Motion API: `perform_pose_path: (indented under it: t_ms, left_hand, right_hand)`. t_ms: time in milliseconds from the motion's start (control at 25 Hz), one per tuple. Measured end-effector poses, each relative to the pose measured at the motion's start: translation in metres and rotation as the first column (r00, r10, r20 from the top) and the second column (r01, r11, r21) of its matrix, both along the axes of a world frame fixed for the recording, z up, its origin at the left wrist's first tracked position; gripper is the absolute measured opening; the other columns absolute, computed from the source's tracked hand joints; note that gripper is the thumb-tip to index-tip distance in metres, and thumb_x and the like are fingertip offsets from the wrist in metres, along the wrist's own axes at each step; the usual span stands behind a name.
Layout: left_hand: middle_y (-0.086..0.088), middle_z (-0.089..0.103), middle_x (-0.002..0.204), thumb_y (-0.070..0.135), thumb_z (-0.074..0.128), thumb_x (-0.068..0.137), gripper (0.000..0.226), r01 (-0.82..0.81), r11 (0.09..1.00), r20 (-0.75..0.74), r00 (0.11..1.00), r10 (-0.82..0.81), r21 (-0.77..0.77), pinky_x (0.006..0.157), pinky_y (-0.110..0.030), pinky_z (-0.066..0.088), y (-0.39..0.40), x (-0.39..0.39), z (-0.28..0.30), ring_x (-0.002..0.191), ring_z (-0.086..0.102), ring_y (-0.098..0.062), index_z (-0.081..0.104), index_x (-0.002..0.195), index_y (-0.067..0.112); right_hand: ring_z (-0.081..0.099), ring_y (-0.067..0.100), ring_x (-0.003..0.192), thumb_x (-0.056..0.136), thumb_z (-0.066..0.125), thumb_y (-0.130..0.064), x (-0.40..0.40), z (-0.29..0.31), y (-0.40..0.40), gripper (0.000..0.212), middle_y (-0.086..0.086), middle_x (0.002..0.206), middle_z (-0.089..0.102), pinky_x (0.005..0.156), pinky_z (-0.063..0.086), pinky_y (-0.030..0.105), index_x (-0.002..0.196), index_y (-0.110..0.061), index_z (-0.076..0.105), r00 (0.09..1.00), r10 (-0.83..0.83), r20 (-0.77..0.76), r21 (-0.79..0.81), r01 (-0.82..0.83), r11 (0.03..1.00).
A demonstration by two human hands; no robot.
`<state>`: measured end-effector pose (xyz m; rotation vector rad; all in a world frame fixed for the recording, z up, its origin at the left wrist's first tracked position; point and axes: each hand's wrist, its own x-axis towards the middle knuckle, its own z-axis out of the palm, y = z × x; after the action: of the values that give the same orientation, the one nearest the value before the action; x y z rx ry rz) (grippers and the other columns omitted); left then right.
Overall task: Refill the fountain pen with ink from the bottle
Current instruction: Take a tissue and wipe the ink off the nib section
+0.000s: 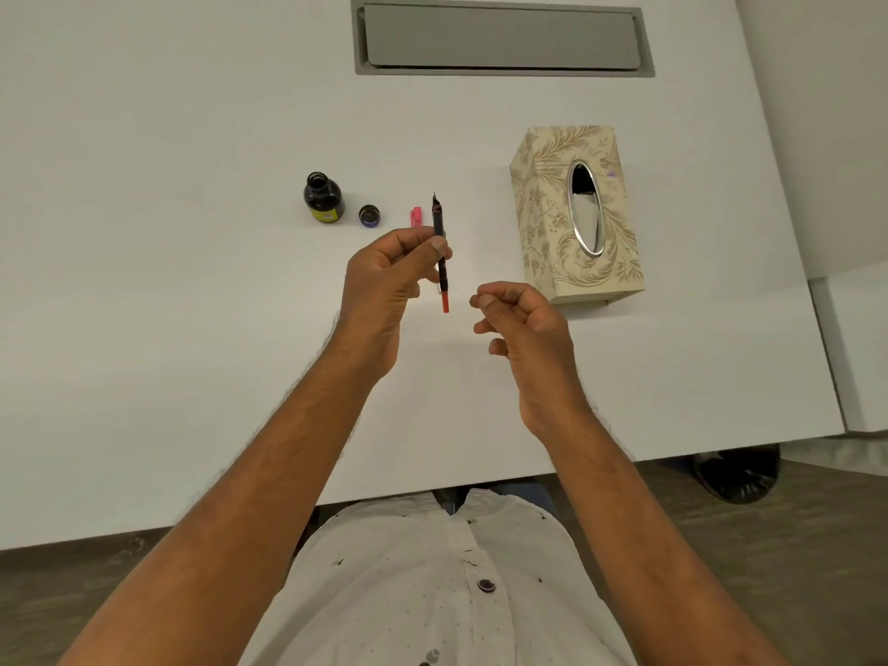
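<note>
Fingers (pixel 435 246), left hand (pixel 384 276): pinched on pen (pixel 440 242), nib up, above table (pixel 192 281). Right hand (pixel 521 319): loosely curled, holds nothing. Bottle (pixel 323 198) uncapped, far left; cap (pixel 369 216) beside. Advice: invert pen, dip nib w/o tipping bottle.

The left hand (pixel 389 276) covers the middle of the fountain pen (pixel 440 252), and its grip also hides most of a pink piece (pixel 416 216) lying on the tabletop (pixel 144 233) behind it. The yellow label on the ink bottle (pixel 324 198) is too small to read. Whether the curled right hand (pixel 521 319) holds anything cannot be told. The picture's edges cut off both forearms and the tabletop.
</note>
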<state>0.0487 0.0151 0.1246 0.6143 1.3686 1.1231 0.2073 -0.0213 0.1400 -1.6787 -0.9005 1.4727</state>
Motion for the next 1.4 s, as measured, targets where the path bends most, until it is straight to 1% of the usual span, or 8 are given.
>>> perform_pose_path:
  t_ms: [280,400,520,640,760,840,1040,1400]
  left_hand:
    - [-0.002,0.074,0.091,0.017,0.07,0.093,0.009,0.012,0.999,0.094,0.996,-0.007,-0.05,0.077,-0.034,0.048,0.017,0.039,-0.007,0.076,0.063,-0.015,0.074,0.101,0.015]
    - [-0.001,0.074,0.09,0.016,0.07,0.093,0.011,0.023,0.998,0.089,0.996,-0.017,-0.066,0.077,-0.033,0.049,0.023,0.057,-0.009,0.077,0.062,-0.017,0.074,0.103,0.014]
    - [-0.001,0.074,0.09,0.017,0.07,0.093,0.014,0.024,0.996,0.075,0.997,-0.018,-0.083,0.075,-0.032,0.049,0.027,0.075,-0.012,0.079,0.063,-0.017,0.074,0.105,0.013]
    - [-0.001,0.075,0.089,0.016,0.07,0.093,0.011,-0.002,0.995,0.072,0.997,0.009,-0.098,0.073,-0.031,0.048,0.028,0.088,-0.013,0.076,0.063,-0.017,0.074,0.103,0.014]
    - [0.0,0.075,0.088,0.016,0.07,0.093,0.008,-0.025,0.994,0.056,0.998,0.031,-0.104,0.076,-0.033,0.049,0.029,0.096,-0.015,0.074,0.064,-0.014,0.075,0.099,0.017]
    - [0.001,0.075,0.088,0.017,0.07,0.093,0.009,-0.039,0.993,0.047,0.998,0.044,-0.109,0.076,-0.033,0.049,0.029,0.099,-0.016,0.075,0.065,-0.014,0.075,0.1,0.017]
    - [0.001,0.075,0.089,0.018,0.07,0.092,0.01,-0.086,0.99,0.029,0.996,0.089,-0.111,0.079,-0.036,0.048,0.028,0.104,-0.02,0.075,0.064,-0.015,0.075,0.101,0.018]
    - [0.003,0.075,0.09,0.02,0.07,0.093,0.012,-0.127,0.987,0.01,0.992,0.129,-0.101,0.082,-0.038,0.051,0.017,0.112,-0.016,0.075,0.066,-0.013,0.075,0.104,0.017]
  right_hand:
    - [0.067,0.007,0.077,0.095,0.067,-0.014,0.074,-0.002,0.043,0.011,-0.001,0.101,0.076,0.066,0.049,0.017,0.104,-0.018,0.072,0.986,-0.097,0.132,0.118,0.081,0.99]
    - [0.068,0.01,0.078,0.095,0.067,-0.018,0.105,-0.007,0.068,0.008,-0.006,0.094,0.074,0.071,0.051,0.019,0.101,-0.02,0.073,0.96,-0.08,0.269,0.219,0.02,0.976]
    - [0.065,0.003,0.075,0.096,0.065,-0.026,0.127,-0.014,0.094,0.007,-0.013,0.093,0.072,0.069,0.05,0.018,0.1,-0.023,0.07,0.874,-0.029,0.485,0.266,-0.116,0.957]
    - [0.064,0.006,0.08,0.094,0.065,-0.038,0.139,-0.026,0.118,0.023,-0.012,0.109,0.065,0.074,0.053,0.028,0.115,-0.029,0.065,0.715,0.054,0.697,0.234,-0.299,0.925]
    - [0.062,0.01,0.103,0.092,0.067,-0.043,0.142,-0.038,0.138,0.04,-0.007,0.121,0.054,0.081,0.053,0.033,0.128,-0.03,0.059,0.612,0.158,0.775,0.175,-0.448,0.877]
    - [0.06,0.011,0.106,0.091,0.067,-0.045,0.142,-0.042,0.147,0.038,-0.006,0.121,0.051,0.083,0.055,0.036,0.125,-0.029,0.061,0.589,0.205,0.782,0.142,-0.488,0.861]
    - [0.059,0.006,0.097,0.094,0.064,-0.037,0.141,-0.04,0.16,0.013,-0.01,0.112,0.053,0.083,0.055,0.035,0.101,-0.026,0.065,0.644,0.221,0.732,0.167,-0.484,0.859]
    - [0.061,0.009,0.077,0.092,0.068,-0.032,0.15,-0.027,0.166,0.005,-0.01,0.102,0.071,0.078,0.057,0.033,0.093,-0.028,0.068,0.873,0.109,0.476,0.26,-0.258,0.931]
